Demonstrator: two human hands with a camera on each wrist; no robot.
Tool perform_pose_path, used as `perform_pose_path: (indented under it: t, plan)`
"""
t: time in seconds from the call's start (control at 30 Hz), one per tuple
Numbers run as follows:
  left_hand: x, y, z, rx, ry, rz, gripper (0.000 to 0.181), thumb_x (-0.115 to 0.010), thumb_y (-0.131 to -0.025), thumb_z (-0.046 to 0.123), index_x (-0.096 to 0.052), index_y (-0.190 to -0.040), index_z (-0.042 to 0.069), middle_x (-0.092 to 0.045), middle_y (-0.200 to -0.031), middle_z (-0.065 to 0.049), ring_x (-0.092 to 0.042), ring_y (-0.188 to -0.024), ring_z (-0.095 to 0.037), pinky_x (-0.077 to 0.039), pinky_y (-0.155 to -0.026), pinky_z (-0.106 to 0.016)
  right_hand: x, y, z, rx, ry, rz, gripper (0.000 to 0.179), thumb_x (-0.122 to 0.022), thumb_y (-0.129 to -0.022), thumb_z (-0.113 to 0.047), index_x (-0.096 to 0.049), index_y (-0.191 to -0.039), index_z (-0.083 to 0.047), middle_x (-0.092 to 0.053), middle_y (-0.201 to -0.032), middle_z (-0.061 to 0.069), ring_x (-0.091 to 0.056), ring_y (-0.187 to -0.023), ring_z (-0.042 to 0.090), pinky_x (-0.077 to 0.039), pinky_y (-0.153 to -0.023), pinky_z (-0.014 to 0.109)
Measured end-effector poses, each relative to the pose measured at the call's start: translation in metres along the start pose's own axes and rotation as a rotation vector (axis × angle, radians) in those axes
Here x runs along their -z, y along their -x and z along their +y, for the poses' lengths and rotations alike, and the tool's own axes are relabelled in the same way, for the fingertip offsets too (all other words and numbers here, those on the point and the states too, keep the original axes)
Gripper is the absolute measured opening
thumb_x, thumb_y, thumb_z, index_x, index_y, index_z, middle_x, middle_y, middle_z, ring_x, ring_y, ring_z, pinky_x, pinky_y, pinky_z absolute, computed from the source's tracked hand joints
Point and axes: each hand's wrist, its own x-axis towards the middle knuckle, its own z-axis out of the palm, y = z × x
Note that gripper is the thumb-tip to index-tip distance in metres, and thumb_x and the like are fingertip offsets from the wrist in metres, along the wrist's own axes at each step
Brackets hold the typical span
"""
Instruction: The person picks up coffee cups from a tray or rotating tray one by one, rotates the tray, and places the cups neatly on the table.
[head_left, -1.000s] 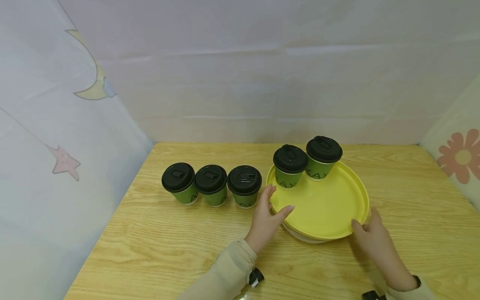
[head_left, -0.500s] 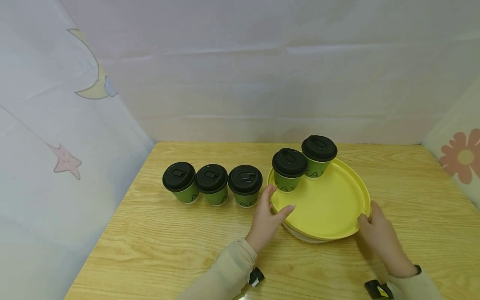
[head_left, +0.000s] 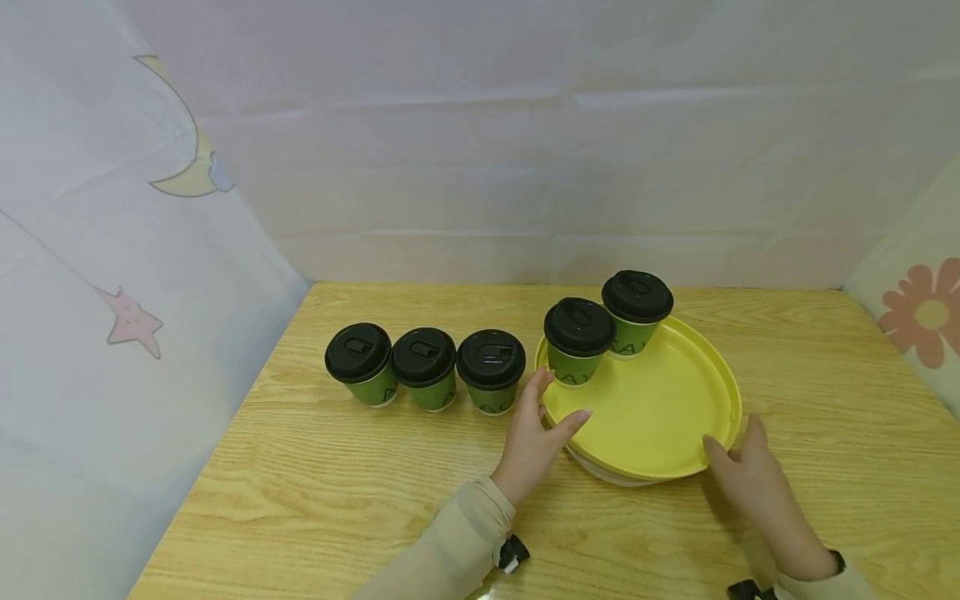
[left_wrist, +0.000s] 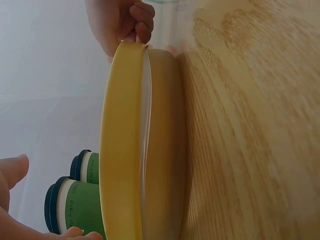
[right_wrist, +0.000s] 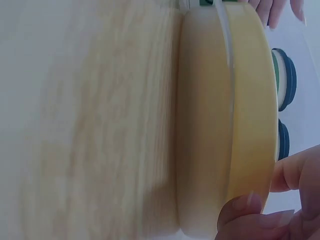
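The right hand (head_left: 752, 483) pinches the near-right rim of a round yellow tray (head_left: 660, 417); the left hand (head_left: 527, 442), thumb and fingers spread, holds nothing at the tray's left edge. A pale base (right_wrist: 202, 125) lifts the tray off the tabletop (head_left: 360, 492). Three lidded green cups (head_left: 424, 367) stand leftward, two matching cups (head_left: 577, 342) on its far-left part.

Three cups (head_left: 424, 367) stand left of the tray (head_left: 667, 417), two other cups (head_left: 577, 333) on its back left part

The round yellow tray (head_left: 652, 417) (low-rimmed) bears two upright, black-lidded green cups (head_left: 574, 367) near its edge.
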Motion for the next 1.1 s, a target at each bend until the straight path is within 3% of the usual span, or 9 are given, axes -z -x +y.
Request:
perform_pose_path:
  t: [0.07, 0.1, 0.17, 0.2, 0.47, 0.7, 0.87, 1.1]
  plan:
    - [0.0, 0.0, 0.0, 0.001, 0.001, 0.0, 0.076, -0.066, -0.095, 0.02, -0.021, -0.15, -0.005, -0.033, -0.151, -0.018, -0.029, -0.14, -0.031, -0.028, -0.114, -0.046, -0.004, 0.004, -0.002, 0.024, -0.015, 0.02, 0.083, -0.032, -0.105, -0.029, 0.028, -0.132, 0.022, -0.057, -0.091, 0.04, -0.063, -0.075, 0.04, -0.057, -0.064, 0.041]
    - [0.0, -0.001, 0.0, 0.002, 0.002, 0.0, 0.076, -0.066, -0.095, 0.021, -0.021, -0.15, -0.005, -0.033, -0.151, -0.017, -0.029, -0.141, -0.031, -0.027, -0.114, -0.046, -0.006, 0.006, -0.002, 0.041, -0.019, 0.035, 0.082, -0.032, -0.105, -0.026, 0.027, -0.133, 0.023, -0.059, -0.073, 0.026, -0.059, -0.056, 0.028, -0.053, -0.051, 0.033]
    - [0.0, -0.001, 0.0, 0.001, 0.002, 0.002, 0.076, -0.066, -0.095, 0.02, -0.021, -0.15, -0.005, -0.033, -0.151, -0.018, -0.028, -0.141, -0.032, -0.027, -0.114, -0.047, -0.01, 0.009, -0.003, 0.067, -0.024, 0.073, 0.079, -0.034, -0.103, -0.02, 0.023, -0.135, 0.023, -0.044, -0.052, 0.002, -0.037, -0.039, 0.009, -0.037, -0.036, 0.024]
    - [0.0, 0.0, 0.001, 0.002, 0.002, 0.002, 0.076, -0.066, -0.095, 0.02, -0.021, -0.15, -0.005, -0.033, -0.15, -0.018, -0.028, -0.141, -0.032, -0.027, -0.113, -0.047, -0.01, 0.009, -0.003, 0.082, -0.024, 0.084, 0.077, -0.034, -0.102, -0.018, 0.022, -0.136, 0.024, -0.04, -0.05, -0.001, -0.034, -0.037, 0.007, -0.035, -0.034, 0.023]
    - [-0.001, 0.0, 0.001, 0.008, 0.002, -0.003, 0.078, -0.067, -0.094, 0.022, -0.02, -0.151, -0.005, -0.033, -0.15, -0.017, -0.028, -0.141, -0.032, -0.027, -0.114, -0.047, -0.009, 0.004, -0.001, 0.191, 0.035, 0.176, 0.053, -0.032, -0.099, -0.006, -0.012, -0.137, 0.024, -0.05, -0.078, 0.017, -0.042, -0.052, 0.014, -0.039, -0.044, 0.025]
    - [-0.001, 0.0, 0.0, 0.004, -0.009, -0.004, 0.077, -0.066, -0.095, 0.023, -0.021, -0.15, -0.005, -0.033, -0.151, -0.018, -0.029, -0.14, -0.032, -0.028, -0.113, -0.048, -0.004, -0.001, 0.003, 0.187, 0.049, 0.187, 0.049, -0.029, -0.099, -0.008, -0.018, -0.136, 0.022, -0.048, -0.085, 0.018, -0.043, -0.063, 0.018, -0.038, -0.051, 0.026]
    - [0.0, 0.0, -0.001, 0.01, -0.007, -0.002, 0.077, -0.066, -0.095, 0.023, -0.021, -0.15, -0.005, -0.033, -0.15, -0.019, -0.029, -0.14, -0.033, -0.028, -0.113, -0.047, -0.001, -0.005, 0.003, 0.179, 0.06, 0.188, 0.045, -0.028, -0.099, -0.008, -0.022, -0.133, 0.021, -0.043, -0.074, 0.01, -0.04, -0.057, 0.017, -0.037, -0.047, 0.027]
    - [0.001, 0.002, 0.0, 0.01, 0.007, -0.006, 0.077, -0.066, -0.095, 0.023, -0.02, -0.151, -0.004, -0.03, -0.152, -0.019, -0.027, -0.141, -0.032, -0.027, -0.114, -0.048, 0.004, -0.011, 0.005, 0.179, 0.084, 0.193, 0.046, -0.027, -0.099, -0.007, -0.022, -0.134, 0.022, -0.049, -0.081, 0.015, -0.043, -0.063, 0.02, -0.038, -0.05, 0.027]
